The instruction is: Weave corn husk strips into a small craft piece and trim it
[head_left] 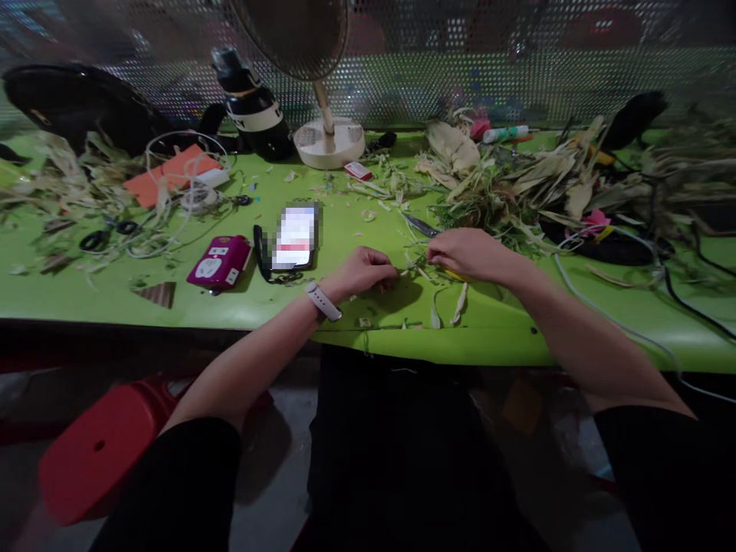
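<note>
While both hands are working near front edge of green surface (172, 303), left hand (362, 272) and right hand (468, 253) are pinching thin husk strip (415, 270) between them, fingers closed. Small scraps already lying around; big husk pile (540, 188) waiting behind.
</note>
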Demonstrator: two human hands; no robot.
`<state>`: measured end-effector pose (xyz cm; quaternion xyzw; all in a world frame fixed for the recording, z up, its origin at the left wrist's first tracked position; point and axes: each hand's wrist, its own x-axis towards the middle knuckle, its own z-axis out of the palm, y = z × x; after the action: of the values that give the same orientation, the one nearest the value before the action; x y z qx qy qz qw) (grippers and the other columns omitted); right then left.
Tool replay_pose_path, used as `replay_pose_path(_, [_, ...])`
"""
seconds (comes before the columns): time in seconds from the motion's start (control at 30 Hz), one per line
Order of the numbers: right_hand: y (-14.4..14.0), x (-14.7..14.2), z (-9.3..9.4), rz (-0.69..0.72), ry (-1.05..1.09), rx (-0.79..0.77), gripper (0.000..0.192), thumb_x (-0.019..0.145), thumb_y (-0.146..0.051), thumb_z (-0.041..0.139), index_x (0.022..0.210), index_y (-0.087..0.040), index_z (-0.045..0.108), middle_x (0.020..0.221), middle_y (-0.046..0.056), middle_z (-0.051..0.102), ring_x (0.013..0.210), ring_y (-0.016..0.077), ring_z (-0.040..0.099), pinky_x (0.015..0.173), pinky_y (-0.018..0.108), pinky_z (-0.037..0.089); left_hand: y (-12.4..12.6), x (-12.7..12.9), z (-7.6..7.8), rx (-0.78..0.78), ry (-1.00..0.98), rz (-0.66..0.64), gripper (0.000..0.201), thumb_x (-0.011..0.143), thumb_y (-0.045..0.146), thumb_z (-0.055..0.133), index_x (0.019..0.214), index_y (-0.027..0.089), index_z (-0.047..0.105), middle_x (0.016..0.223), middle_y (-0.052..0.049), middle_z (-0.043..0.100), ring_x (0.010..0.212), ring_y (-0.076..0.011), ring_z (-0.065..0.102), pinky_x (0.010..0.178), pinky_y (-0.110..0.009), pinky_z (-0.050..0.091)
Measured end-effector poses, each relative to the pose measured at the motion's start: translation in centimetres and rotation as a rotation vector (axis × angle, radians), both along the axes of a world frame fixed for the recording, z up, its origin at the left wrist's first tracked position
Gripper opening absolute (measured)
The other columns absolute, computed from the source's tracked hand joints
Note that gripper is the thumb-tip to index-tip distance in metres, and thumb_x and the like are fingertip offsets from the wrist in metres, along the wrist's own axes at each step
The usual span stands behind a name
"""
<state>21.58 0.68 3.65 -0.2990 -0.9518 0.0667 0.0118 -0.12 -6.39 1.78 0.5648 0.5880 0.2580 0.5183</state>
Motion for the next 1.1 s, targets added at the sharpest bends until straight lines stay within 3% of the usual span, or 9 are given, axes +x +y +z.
replay_pose_path(0.07, [0.0,-0.1,0.1,-0.029,0.01,-0.019,0.016,0.088,-0.022,0.053,0.09,-0.018,0.068,0.091,0.008,0.071,0.078,0.0186,0.061,0.059,0.027,0.034,-0.2,-0.1,0.0,0.07,0.034,-0.048,0.019,0.076,0.021,0.061,0.06,0.013,0.066,0.055,-0.002,0.061,0.05,-0.0079,0.052,0.052,-0.02,0.041])
replay_pose_path(0.2, [0.0,-0.5,-0.2,-0.056,0.129,-0.102,0.017,0.09,-0.027,0.053,0.09,-0.016,0.065,0.09,0.008,0.07,0.077,0.0178,0.059,0.063,0.027,0.035,-1.2,0.0,0.6,0.493,0.147,-0.198,0.007,0.071,0.022,0.069,0.068,0.017,0.073,0.087,-0.007,0.065,0.083,-0.0148,0.06,0.08,-0.028,0.048])
replay_pose_path(0.27, [0.0,-0.7,-0.5,-0.038,0.163,-0.138,0.017,0.09,-0.029,0.053,0.088,-0.016,0.064,0.088,0.008,0.068,0.076,0.0173,0.057,0.065,0.027,0.035,-1.6,0.4,1.0,0.59,0.122,-0.278,0.005,0.07,0.021,0.07,0.071,0.019,0.074,0.101,-0.008,0.065,0.094,-0.017,0.059,0.09,-0.032,0.046])
replay_pose_path(0.33, [0.0,-0.9,-0.8,-0.004,0.186,-0.178,0.017,0.089,-0.028,0.053,0.086,-0.015,0.063,0.086,0.009,0.067,0.076,0.0171,0.056,0.066,0.027,0.036,-1.7,0.8,1.1,0.543,0.011,-0.359,0.004,0.071,0.021,0.07,0.069,0.019,0.073,0.103,-0.009,0.066,0.096,-0.0171,0.06,0.092,-0.032,0.046])
replay_pose_path(0.43, [0.0,-1.1,-1.0,0.038,0.229,-0.251,0.017,0.089,-0.029,0.053,0.083,-0.015,0.061,0.083,0.008,0.065,0.074,0.016,0.054,0.068,0.027,0.036,-1.2,1.2,0.8,0.28,-0.229,-0.421,0.009,0.072,0.023,0.07,0.066,0.016,0.072,0.095,-0.009,0.071,0.087,-0.0156,0.064,0.085,-0.03,0.049])
replay_pose_path(0.57, [0.2,-1.0,-0.7,-0.014,0.362,-0.379,0.022,0.088,-0.036,0.055,0.08,-0.015,0.058,0.077,0.004,0.06,0.069,0.0134,0.05,0.066,0.027,0.037,-0.5,1.0,0.0,-0.088,-0.503,-0.175,0.012,0.067,0.024,0.071,0.067,0.013,0.071,0.091,-0.008,0.073,0.06,-0.0076,0.058,0.049,-0.018,0.04])
replay_pose_path(0.67, [0.4,-0.8,-0.4,-0.048,0.605,-0.623,0.026,0.085,-0.04,0.062,0.078,-0.016,0.056,0.075,0.002,0.058,0.069,0.0118,0.05,0.066,0.026,0.04,0.0,0.5,-0.3,-0.229,-0.646,0.004,0.01,0.062,0.02,0.07,0.067,0.011,0.071,0.077,-0.005,0.071,0.049,-0.0021,0.048,0.041,-0.013,0.026])
replay_pose_path(0.9, [-0.6,-0.6,0.1,0.062,0.922,-1.304,0.032,0.078,-0.04,0.072,0.076,-0.015,0.052,0.078,-0.001,0.063,0.051,0.0026,0.047,0.046,0.016,0.035,0.8,0.4,-0.2,-0.307,-0.788,-0.062,0.008,0.055,0.015,0.068,0.062,0.01,0.07,0.067,-0.006,0.069,0.051,-0.0061,0.053,0.037,-0.012,0.025])
replay_pose_path(1.1, [-0.9,-0.5,0.4,0.141,0.889,-1.503,0.026,0.083,-0.033,0.069,0.076,-0.014,0.052,0.07,-0.001,0.066,0.044,0.0026,0.049,0.04,0.015,0.032,1.7,0.9,0.6,-0.245,-0.929,0.074,0.008,0.056,0.013,0.064,0.063,0.012,0.068,0.063,0.001,0.065,0.039,0.0014,0.035,0.035,-0.011,0.02])
